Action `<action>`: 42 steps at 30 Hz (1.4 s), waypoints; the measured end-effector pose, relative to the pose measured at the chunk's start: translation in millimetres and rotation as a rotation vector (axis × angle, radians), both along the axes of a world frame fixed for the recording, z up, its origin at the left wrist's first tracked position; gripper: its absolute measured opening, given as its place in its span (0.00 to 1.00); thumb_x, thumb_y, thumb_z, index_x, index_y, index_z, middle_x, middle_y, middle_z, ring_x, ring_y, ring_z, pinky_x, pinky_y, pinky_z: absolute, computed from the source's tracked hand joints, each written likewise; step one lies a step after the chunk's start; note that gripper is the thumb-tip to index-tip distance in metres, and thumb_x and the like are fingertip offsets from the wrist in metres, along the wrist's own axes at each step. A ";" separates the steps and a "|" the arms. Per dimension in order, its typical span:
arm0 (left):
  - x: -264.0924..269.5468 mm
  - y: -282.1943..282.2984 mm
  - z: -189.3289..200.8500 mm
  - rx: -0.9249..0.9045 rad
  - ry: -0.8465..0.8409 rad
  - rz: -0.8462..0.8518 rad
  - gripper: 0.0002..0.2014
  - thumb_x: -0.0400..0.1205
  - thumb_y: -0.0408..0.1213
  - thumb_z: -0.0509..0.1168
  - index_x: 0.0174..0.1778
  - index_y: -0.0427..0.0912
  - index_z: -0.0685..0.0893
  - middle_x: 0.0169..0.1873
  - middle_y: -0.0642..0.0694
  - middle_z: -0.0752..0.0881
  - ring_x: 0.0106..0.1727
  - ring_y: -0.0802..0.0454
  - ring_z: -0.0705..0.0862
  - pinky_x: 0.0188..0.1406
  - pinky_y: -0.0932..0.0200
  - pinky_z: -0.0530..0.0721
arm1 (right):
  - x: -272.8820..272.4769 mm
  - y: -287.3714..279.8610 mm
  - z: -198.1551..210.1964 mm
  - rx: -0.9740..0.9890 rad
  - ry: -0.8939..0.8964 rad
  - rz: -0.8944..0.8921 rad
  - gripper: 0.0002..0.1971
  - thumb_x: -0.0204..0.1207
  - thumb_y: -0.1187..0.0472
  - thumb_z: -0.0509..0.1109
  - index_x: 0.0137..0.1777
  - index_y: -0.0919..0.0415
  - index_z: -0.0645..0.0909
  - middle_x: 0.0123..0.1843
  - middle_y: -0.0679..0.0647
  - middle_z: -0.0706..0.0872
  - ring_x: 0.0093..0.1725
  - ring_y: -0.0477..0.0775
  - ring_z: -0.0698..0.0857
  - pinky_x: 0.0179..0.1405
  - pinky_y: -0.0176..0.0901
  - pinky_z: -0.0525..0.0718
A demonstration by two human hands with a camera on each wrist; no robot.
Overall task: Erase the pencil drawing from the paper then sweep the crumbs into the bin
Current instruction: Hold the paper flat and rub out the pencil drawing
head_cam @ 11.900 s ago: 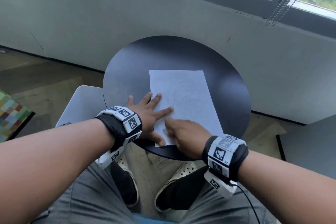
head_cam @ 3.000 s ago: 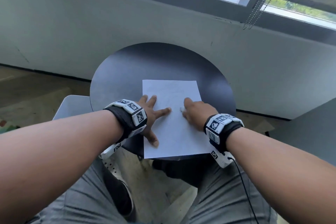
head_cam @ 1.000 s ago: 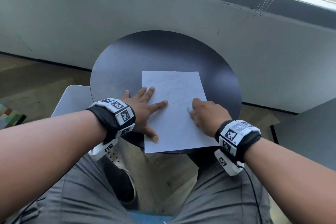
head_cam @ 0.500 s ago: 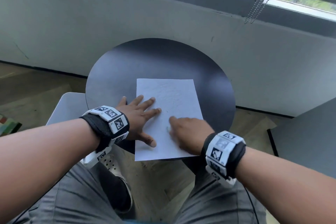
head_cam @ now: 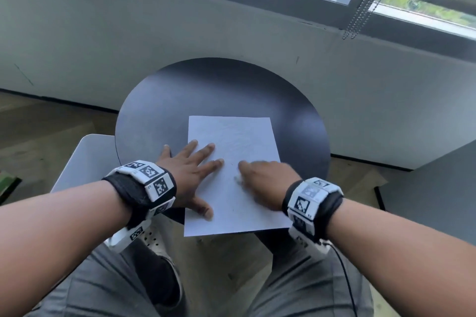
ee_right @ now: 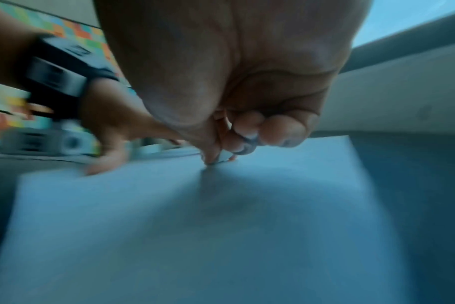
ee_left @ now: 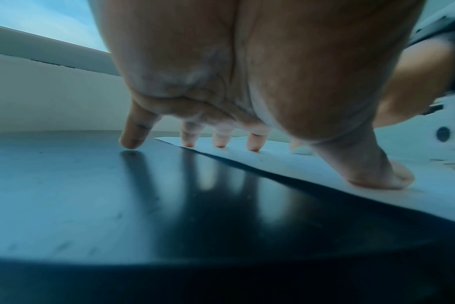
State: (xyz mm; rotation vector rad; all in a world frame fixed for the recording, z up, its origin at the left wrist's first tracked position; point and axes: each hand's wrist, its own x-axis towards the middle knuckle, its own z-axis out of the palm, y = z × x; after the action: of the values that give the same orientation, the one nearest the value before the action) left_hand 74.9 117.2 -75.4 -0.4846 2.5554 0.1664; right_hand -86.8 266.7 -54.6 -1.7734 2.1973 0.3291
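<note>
A white sheet of paper (head_cam: 239,141) with a faint pencil drawing lies on the round black table (head_cam: 180,100), its near edge hanging over the rim. My left hand (head_cam: 192,165) lies flat with spread fingers on the sheet's left edge, thumb (ee_left: 377,176) pressing the paper (ee_left: 286,162). My right hand (head_cam: 260,177), blurred by motion, pinches a small white eraser (head_cam: 238,179) against the middle of the sheet. In the right wrist view the eraser (ee_right: 222,159) shows between thumb and fingertips on the paper (ee_right: 221,226).
A white bin (head_cam: 85,159) stands on the floor left of the table, partly under its rim. A grey wall and window run behind. A grey cabinet (head_cam: 438,188) stands at the right. My knees and a shoe (head_cam: 154,242) are below the table.
My right hand has kept rubbing the eraser back and forth, from the sheet's right part toward its middle. The left hand stays flat on the paper's left edge.
</note>
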 end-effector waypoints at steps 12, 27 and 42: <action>-0.1 0.7 0.6 0.020 -0.014 0.006 0.63 0.59 0.86 0.59 0.83 0.65 0.33 0.84 0.55 0.27 0.85 0.44 0.29 0.75 0.19 0.53 | -13.9 -7.5 -0.1 0.016 0.027 -0.067 0.10 0.88 0.47 0.50 0.51 0.52 0.61 0.55 0.59 0.83 0.51 0.67 0.84 0.41 0.51 0.75; 1.2 -2.4 -1.2 0.022 -0.003 -0.002 0.63 0.57 0.87 0.57 0.82 0.66 0.34 0.84 0.56 0.28 0.86 0.43 0.30 0.74 0.17 0.54 | -37.9 -24.3 -0.4 -0.074 0.105 -0.225 0.06 0.85 0.55 0.51 0.49 0.55 0.60 0.49 0.60 0.82 0.43 0.67 0.81 0.38 0.51 0.75; 0.8 0.4 -2.1 0.014 -0.003 0.002 0.63 0.57 0.87 0.56 0.82 0.66 0.33 0.84 0.56 0.27 0.86 0.45 0.30 0.74 0.18 0.55 | 28.3 16.7 -1.8 -0.023 -0.132 0.024 0.07 0.87 0.52 0.52 0.52 0.54 0.62 0.51 0.58 0.82 0.48 0.67 0.83 0.42 0.55 0.80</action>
State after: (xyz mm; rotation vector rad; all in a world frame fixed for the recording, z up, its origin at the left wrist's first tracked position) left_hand 75.7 117.5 -77.5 -0.4818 2.5492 0.1839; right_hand -58.5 283.5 -56.4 -1.7809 2.0981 0.1860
